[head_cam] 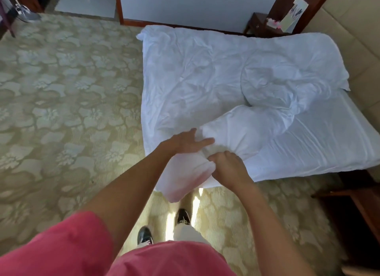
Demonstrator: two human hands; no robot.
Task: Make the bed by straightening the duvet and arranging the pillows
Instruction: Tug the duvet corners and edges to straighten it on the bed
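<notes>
A crumpled white duvet (195, 74) covers most of the bed, bunched into a rounded mound on the right. Its near corner (185, 177) hangs off the bed's front edge over the carpet. My left hand (187, 141) lies on that fold with fingers stretched out, pressing the fabric. My right hand (226, 164) is curled into the duvet just to the right, gripping a bunch of cloth. The bare white sheet (320, 140) shows at the right front of the mattress. I cannot pick out any pillow.
Patterned beige carpet (61, 111) spreads left of and in front of the bed. A dark wooden nightstand (261, 24) stands behind the bed, dark wooden furniture (353, 203) at the right front. A padded headboard (353, 39) runs along the right.
</notes>
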